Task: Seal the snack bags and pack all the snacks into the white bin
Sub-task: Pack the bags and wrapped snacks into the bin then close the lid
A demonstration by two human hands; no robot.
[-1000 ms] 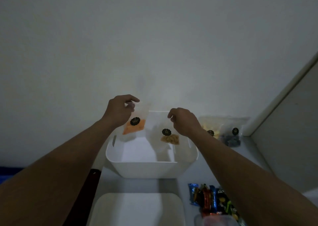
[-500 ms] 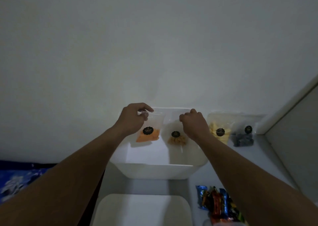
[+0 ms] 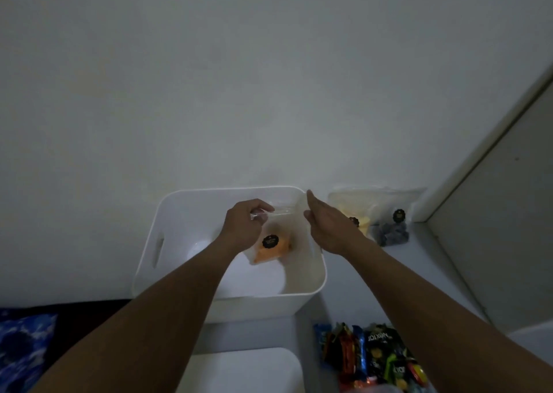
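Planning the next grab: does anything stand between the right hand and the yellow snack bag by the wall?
Nothing visible does. The right hand is open above the right rim of the white bin, and the yellow snack bag stands beyond it against the wall, with the dark snack bag to its right.

Looks like a home, probably a bedroom or spare room, dim light. Evidence: plain painted wall (image 3: 269,78) fills the upper frame. Door-like panel (image 3: 508,228) with pale frame (image 3: 490,141) at the right edge. Blue patterned fabric (image 3: 24,344) lower left, maybe bedding, can't confirm. Household stuff on a small white tabletop (image 3: 425,273): plastic bin (image 3: 167,213) mid-frame, retail snack packs (image 3: 377,353) lower right, labelled zip bags (image 3: 392,231) against the wall.
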